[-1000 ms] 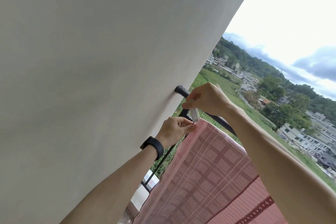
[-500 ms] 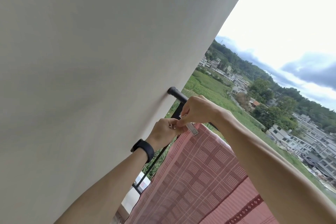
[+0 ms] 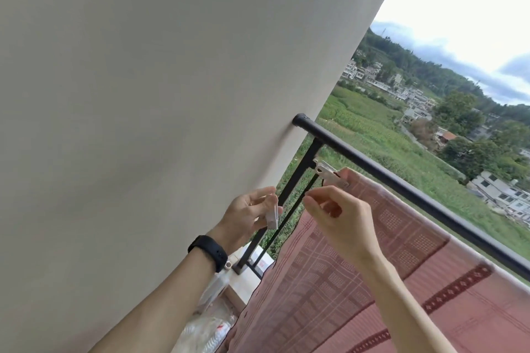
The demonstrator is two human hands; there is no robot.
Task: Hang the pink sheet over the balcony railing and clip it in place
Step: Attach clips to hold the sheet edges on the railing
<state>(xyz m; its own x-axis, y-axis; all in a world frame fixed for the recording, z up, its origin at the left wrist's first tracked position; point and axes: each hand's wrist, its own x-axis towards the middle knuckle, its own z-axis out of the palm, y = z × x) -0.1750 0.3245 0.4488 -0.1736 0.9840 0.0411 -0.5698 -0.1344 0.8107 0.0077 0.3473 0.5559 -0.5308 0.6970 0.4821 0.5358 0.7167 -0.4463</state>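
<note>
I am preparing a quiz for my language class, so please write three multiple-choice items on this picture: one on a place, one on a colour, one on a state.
1. Where does the fastened clip sit?
A. on the top corner of the pink sheet
B. on a rope
C. on a chair

2. What colour is the railing?
A. white
B. black
C. red

3. What does the left hand do?
A. hangs empty
B. grips the railing
C. holds a spare clip

Key: 1 A, the clip bites the sheet's upper corner; 2 B, its bar and posts are black; 3 C, its fingers curl round a white clip.
</note>
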